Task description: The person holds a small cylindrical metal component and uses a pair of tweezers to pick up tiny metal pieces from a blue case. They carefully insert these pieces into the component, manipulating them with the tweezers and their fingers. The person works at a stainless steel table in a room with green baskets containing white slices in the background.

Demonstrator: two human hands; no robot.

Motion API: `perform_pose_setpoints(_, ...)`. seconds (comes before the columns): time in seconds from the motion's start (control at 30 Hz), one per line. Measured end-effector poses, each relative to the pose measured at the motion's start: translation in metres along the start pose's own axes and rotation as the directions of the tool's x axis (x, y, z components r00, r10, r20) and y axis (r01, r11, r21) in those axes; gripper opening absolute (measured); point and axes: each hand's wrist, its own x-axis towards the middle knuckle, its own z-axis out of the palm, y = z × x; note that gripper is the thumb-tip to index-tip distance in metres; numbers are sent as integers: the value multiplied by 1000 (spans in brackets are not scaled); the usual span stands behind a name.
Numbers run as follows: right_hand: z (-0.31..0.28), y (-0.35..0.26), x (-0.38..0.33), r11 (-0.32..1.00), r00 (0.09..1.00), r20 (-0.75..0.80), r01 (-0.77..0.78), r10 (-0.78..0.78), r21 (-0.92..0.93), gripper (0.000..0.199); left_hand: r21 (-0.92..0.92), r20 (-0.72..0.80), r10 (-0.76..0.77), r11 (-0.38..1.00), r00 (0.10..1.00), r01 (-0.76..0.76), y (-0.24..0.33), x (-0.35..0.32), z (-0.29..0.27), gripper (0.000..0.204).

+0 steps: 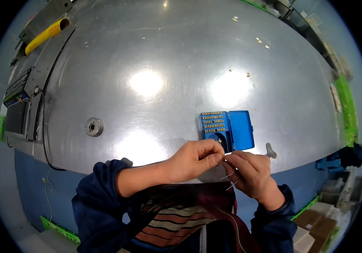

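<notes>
My left hand (195, 159) is closed in a pinch, its thumb and forefinger meeting the fingertips of my right hand (250, 170). Whatever sits between those fingertips is too small to make out. From under my right hand's curled fingers stick two thin metal prongs (230, 185), part of a tool mostly hidden in the palm. Just beyond both hands lies an open blue plastic case (227, 126). Rows of small brass-coloured pieces (213, 121) fill its left half, above a round recess partly covered by my left hand. The case's lid (241, 129) is folded out to the right.
A round metal part with a central hole (93, 127) lies on the metal table (172, 101) to the left. A grey knob-like piece (271, 151) is at the near edge, right. Farther off are small pale scraps (259, 41), a yellow tube (47, 36) and a black cable (44, 126).
</notes>
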Motion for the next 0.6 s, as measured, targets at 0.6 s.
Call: perform_pose_setpoints(0.6,2,30,27,980,985,156,-106,79,171,21,-183,-274,-110,981,955,61,11,2,-10,17)
